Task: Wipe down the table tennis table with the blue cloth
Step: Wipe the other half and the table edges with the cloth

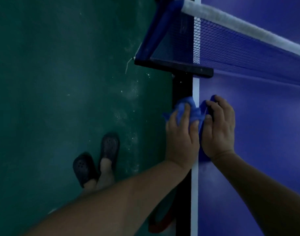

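The blue table tennis table (pixel 258 133) fills the right side, with a white line along its left edge. A bunched blue cloth (pixel 192 110) lies over that edge, just below the net clamp. My left hand (pixel 182 138) grips the cloth at the table's side, its fingers curled into the folds. Beside it my right hand (pixel 219 128) holds the cloth's other part against the tabletop, fingers bent over it.
The blue net (pixel 239 43) with its white top band runs across the upper right. Its black clamp (pixel 174 66) juts out over the edge. Green floor (pixel 60 82) lies to the left, where my feet in dark clogs (pixel 96 159) stand. A red object (pixel 161 223) sits under the table.
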A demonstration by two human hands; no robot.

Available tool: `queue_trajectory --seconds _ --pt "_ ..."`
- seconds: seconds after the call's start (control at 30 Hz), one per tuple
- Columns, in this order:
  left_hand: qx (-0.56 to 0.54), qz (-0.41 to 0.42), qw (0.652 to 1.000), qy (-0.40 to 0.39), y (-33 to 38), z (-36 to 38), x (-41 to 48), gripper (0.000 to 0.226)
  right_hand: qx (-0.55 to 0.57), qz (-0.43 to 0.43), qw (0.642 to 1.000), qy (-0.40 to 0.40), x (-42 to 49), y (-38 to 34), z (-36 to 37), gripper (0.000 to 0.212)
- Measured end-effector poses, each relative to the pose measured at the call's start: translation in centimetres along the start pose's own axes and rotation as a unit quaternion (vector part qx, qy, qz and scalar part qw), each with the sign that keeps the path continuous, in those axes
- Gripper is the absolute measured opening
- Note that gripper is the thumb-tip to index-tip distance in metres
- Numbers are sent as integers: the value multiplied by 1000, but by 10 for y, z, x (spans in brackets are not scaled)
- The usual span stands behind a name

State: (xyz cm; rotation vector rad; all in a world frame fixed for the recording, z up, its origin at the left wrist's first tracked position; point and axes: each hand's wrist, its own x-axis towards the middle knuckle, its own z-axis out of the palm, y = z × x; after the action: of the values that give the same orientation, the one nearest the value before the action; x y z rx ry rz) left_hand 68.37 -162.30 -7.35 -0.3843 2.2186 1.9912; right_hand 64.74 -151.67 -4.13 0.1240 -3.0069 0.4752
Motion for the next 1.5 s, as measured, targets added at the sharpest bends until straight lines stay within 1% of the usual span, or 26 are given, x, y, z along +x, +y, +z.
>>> queue_trajectory --seconds 0.13,0.2,0.27,0.37,0.43,0.57,0.63,0.77,0.9,1.07,1.23,1.33,1.5 --pt "14 -36 995 -93 -18 -34 -17 69 -29 6 999 -17 1 -3 -1 50" --pt "11 -29 992 -124 -19 -62 -6 62 -49 12 998 -34 1 -4 -2 54" --pt "34 -26 991 -125 -15 -95 9 52 -55 25 997 -54 1 -7 -4 54" --pt "125 -26 984 -125 -6 -150 35 59 -54 68 991 -103 2 -17 -8 59" --pt "156 -32 978 -132 -1 -181 48 63 -34 98 988 -115 0 -38 -10 63" --pt "216 -70 965 -129 16 -236 74 66 0 29 993 -111 -3 -117 7 59" --pt "233 -75 962 -117 27 -262 87 69 20 28 994 -108 2 -157 23 56" --pt "241 -87 964 -68 48 -313 112 63 40 35 990 -131 32 -220 45 57" --pt "225 -93 970 -15 71 -353 134 65 57 -6 986 -157 73 -265 48 57" --pt "201 -100 974 4 100 -380 169 56 27 -49 982 -181 129 -295 40 58" --pt "157 -96 983 -23 143 -389 220 36 10 -32 986 -161 193 -313 8 57" --pt "134 -93 986 -38 163 -387 253 33 0 -22 990 -142 230 -315 -14 57" --pt "86 -99 990 -47 182 -357 296 20 -30 -15 988 -148 278 -288 -45 59"
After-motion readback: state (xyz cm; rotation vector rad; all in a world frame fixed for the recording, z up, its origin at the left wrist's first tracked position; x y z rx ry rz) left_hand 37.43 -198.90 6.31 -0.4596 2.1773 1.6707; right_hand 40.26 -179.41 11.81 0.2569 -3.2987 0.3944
